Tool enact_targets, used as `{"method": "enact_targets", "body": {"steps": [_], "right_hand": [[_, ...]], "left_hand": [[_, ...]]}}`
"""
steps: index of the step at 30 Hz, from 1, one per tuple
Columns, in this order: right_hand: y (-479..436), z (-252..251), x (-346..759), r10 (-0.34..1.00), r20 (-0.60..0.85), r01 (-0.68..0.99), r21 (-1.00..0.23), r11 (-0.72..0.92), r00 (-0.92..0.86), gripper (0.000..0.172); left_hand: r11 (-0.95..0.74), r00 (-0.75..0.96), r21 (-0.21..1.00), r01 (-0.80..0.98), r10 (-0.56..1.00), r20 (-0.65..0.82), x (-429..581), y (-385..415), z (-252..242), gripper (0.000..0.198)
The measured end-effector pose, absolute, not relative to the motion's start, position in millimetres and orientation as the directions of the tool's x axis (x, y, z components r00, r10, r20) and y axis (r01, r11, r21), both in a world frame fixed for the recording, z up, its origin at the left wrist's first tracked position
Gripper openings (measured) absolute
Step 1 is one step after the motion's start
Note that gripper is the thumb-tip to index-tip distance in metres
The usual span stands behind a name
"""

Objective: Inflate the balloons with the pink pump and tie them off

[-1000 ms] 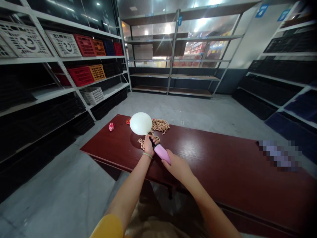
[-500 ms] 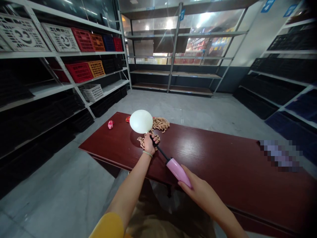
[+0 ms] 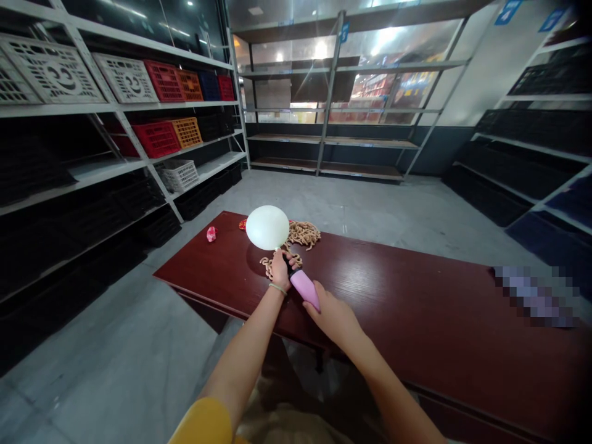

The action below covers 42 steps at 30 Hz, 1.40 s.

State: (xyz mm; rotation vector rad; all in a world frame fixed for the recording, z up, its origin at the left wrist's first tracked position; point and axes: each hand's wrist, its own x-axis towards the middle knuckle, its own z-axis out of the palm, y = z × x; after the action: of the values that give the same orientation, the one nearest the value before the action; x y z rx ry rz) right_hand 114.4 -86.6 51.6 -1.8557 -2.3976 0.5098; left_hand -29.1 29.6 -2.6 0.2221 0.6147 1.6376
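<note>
Well, tall metal shelves stand along the walls, and the ones on the left hold white, red and orange crates. A long dark red table stands on the grey floor in front of the person.

A round white balloon is up above the far left end of the table. It sits on the tip of a pink pump. Just behind the balloon, a heap of tan curly strips lies on the table.

The left hand is closed tight around the neck of the balloon, right where it meets the pump's black tip. The right hand is wrapped around the back end of the pink pump, fingers curled on it. The pump's pink part is close up to the left hand, so the two hands are near each other.

A small red scrap lies on the table to the left, apart from the balloon. A thin band goes around the left wrist.
</note>
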Motion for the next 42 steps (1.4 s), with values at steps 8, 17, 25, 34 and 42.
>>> {"method": "enact_targets", "body": {"steps": [8,17,25,34,42], "right_hand": [[-136.4,38.3,174.0,0.943,-0.149,0.891,-0.397,0.219,-0.298,0.063],[-146.5,50.0,178.5,0.941,-0.196,0.926,-0.316,0.206,-0.276,0.057],[-92.8,64.8,122.6,0.945,-0.163,0.945,-0.210,0.249,-0.285,0.053],[-115.4,44.0,141.6,0.949,-0.127,0.919,-0.316,0.236,-0.288,0.061],[-148.0,43.1,190.7,0.937,-0.137,0.871,-0.432,0.236,-0.321,0.058]], "left_hand": [[-0.061,-0.188,0.517,-0.854,0.962,-0.197,-25.6,30.3,-5.3,0.027],[-0.067,-0.191,0.482,-0.874,0.958,-0.213,-27.3,28.5,-3.1,0.027],[-0.046,-0.167,0.479,-0.877,0.963,-0.212,-29.9,26.7,-2.0,0.026],[-0.049,-0.189,0.512,-0.858,0.956,-0.225,-27.1,28.7,-3.0,0.025],[-0.072,-0.210,0.517,-0.853,0.954,-0.213,-25.5,26.9,-4.2,0.026]]}}
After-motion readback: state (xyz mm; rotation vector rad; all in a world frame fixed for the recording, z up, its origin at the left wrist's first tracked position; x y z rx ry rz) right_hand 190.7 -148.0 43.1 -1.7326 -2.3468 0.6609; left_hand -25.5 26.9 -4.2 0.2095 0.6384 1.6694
